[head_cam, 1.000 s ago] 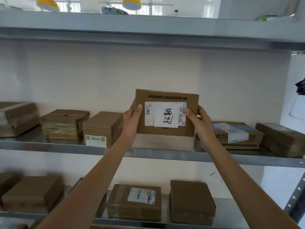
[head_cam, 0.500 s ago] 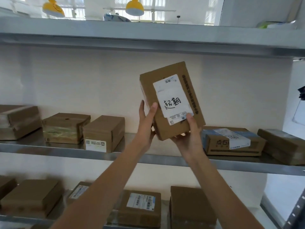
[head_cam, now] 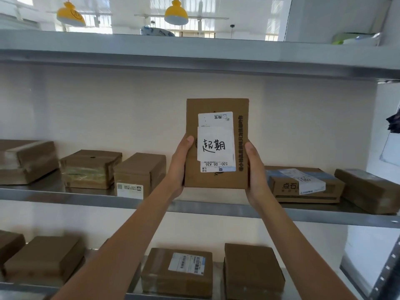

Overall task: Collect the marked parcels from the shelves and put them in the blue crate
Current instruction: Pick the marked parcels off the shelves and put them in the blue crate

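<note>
Steel shelves (head_cam: 86, 199) fill the view, brown boxes lying flat on the middle and lower levels against a pale wall, yellow lamps (head_cam: 175, 13) hanging beyond the top shelf. One parcel (head_cam: 217, 144) is off the shelf, held up in front of the middle level at about arm's reach, between the two hands. It stands on end, its long axis vertical, the broad labelled face turned toward the camera; a white slip (head_cam: 215, 146) with handwritten characters sits over the printed label. The left hand (head_cam: 180, 167) clasps the parcel's lower left edge, thumb laid across the front face; the right hand (head_cam: 256, 172) clasps the lower right edge the same way, so both hands are closed on the box from opposite sides and near its bottom. Neither is nearer than the other. The handwritten slip suggests this is a marked parcel. No blue crate shows here, so which way the parcel must travel cannot be told; probably it has to come down and away from the shelves, with the head turning to find the crate
</note>
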